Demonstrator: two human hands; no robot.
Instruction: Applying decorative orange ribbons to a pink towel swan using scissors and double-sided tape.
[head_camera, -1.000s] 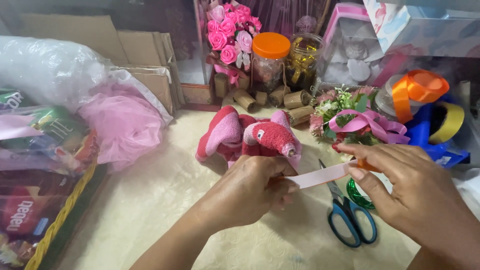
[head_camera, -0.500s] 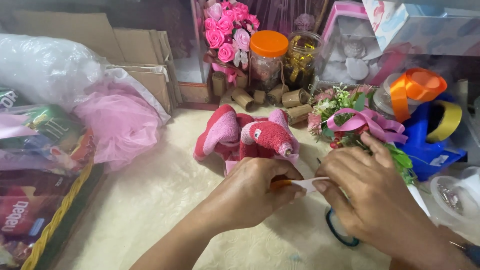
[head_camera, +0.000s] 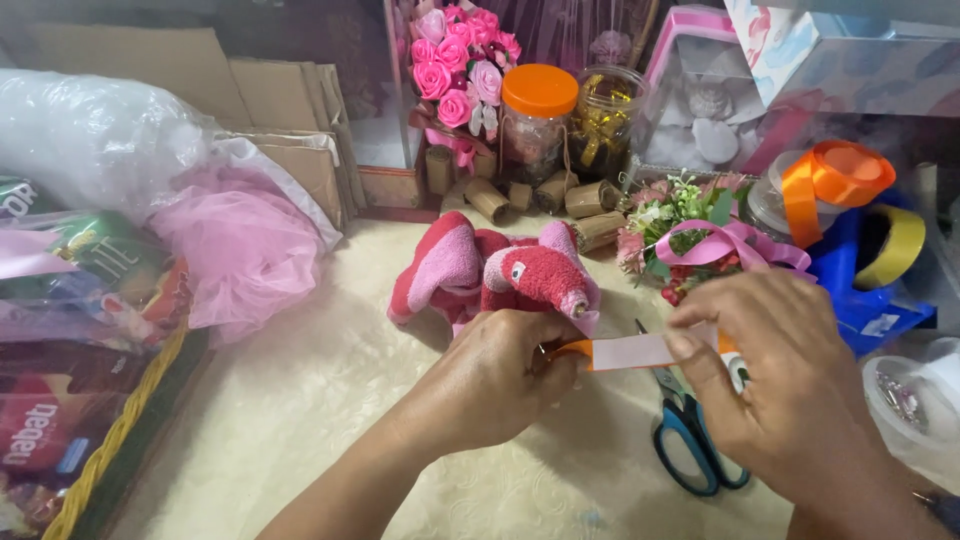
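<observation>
My left hand (head_camera: 500, 375) pinches one end of a short strip of orange ribbon (head_camera: 630, 352) whose pale back faces up. My right hand (head_camera: 780, 385) grips the other end, so the strip runs taut between both hands. Just behind the hands lies a pink and red towel animal (head_camera: 500, 275) on the cream tablecloth (head_camera: 300, 400). Blue-handled scissors (head_camera: 690, 450) rest on the cloth below the ribbon, partly under my right hand.
A small flower bunch with a pink ribbon bow (head_camera: 710, 240) sits behind my right hand. Orange and yellow ribbon rolls (head_camera: 840, 185) lie far right. An orange-lidded jar (head_camera: 538, 120), a pink rose bouquet (head_camera: 455, 65) and cardboard rolls stand behind. Pink tulle (head_camera: 245, 250) and a snack basket (head_camera: 80, 400) fill the left.
My right hand swung in over the scissors and then drew right, so the ribbon strip now stretches longer between both hands. The left hand has barely moved.
</observation>
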